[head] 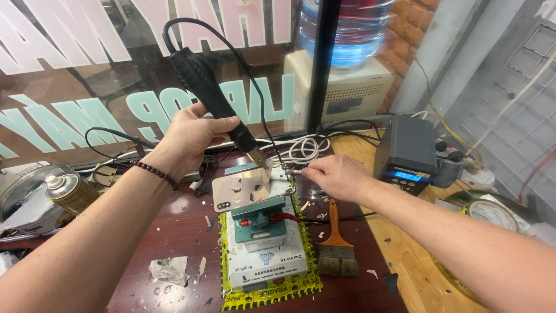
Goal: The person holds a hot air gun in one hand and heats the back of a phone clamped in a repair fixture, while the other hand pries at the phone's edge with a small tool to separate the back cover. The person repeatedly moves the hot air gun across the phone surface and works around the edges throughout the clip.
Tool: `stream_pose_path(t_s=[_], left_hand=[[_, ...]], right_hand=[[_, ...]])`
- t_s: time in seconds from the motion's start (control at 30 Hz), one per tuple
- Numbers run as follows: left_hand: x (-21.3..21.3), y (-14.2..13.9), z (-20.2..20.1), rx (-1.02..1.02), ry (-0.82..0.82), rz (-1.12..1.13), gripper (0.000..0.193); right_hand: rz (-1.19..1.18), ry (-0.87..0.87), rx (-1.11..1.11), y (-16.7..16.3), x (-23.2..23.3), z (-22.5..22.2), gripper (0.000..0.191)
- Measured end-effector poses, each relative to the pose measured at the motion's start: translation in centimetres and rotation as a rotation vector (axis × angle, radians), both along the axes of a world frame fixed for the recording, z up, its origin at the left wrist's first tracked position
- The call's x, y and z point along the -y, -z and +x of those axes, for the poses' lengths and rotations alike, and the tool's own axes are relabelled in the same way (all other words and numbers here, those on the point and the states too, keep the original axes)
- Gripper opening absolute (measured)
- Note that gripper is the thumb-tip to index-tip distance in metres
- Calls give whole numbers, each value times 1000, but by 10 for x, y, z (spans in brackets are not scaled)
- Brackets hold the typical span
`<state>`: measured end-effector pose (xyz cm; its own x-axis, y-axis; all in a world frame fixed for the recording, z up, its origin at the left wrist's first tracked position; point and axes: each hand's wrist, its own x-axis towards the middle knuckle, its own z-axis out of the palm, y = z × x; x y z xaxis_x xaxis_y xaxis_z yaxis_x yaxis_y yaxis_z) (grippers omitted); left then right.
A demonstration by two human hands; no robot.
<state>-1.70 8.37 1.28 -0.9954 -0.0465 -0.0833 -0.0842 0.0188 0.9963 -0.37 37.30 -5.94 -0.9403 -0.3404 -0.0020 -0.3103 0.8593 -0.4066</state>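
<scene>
My left hand [191, 136] grips a black hot-air gun [211, 93] by its handle, with the metal nozzle angled down at the top edge of a phone [240, 191]. The phone lies back-up with cracked, peeling glass and is clamped in a teal fixture [258, 223] on a white pad. My right hand [336, 174] pinches a thin metal tool [293, 170], its tip close to the phone's upper right corner. A black cord runs from the gun's rear.
A brush [336, 243] with an orange handle lies right of the fixture. A grey station [405, 153] with a blue display stands at the back right. A spray can [69, 194] sits at the left. White cables [304, 148] coil behind. Glass chips litter the dark table [174, 232].
</scene>
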Motion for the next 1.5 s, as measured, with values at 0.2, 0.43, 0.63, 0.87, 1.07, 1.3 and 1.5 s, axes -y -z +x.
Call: stream_pose_path(t_s=[0.2,0.43,0.63,0.87,1.07,1.3,1.5], left_hand=[[13,-4,9,-11,-21,6,20],[29,-2,21,-40,-59,-26,22],[40,0,31,-39,-83,-76,24],[53,1,37,-27,-115,-122,24],[57,1,41,-37,-105,-94,22],[56,1,49,-12,-101,-89,22],[50,0,51,-6,-88,-40,22]], right_hand=[[86,-103,-87,-5,11,6,28],[34,-90,-133,-11,16,20,26],[132,-196,-186,-14,28,24,27],[82,-111,-245,-26,34,36,27],[144,-120,-261,-20,42,58,26],[116,125,-240,-22,36,44,29],[91,95,-213,-17,41,46,26]])
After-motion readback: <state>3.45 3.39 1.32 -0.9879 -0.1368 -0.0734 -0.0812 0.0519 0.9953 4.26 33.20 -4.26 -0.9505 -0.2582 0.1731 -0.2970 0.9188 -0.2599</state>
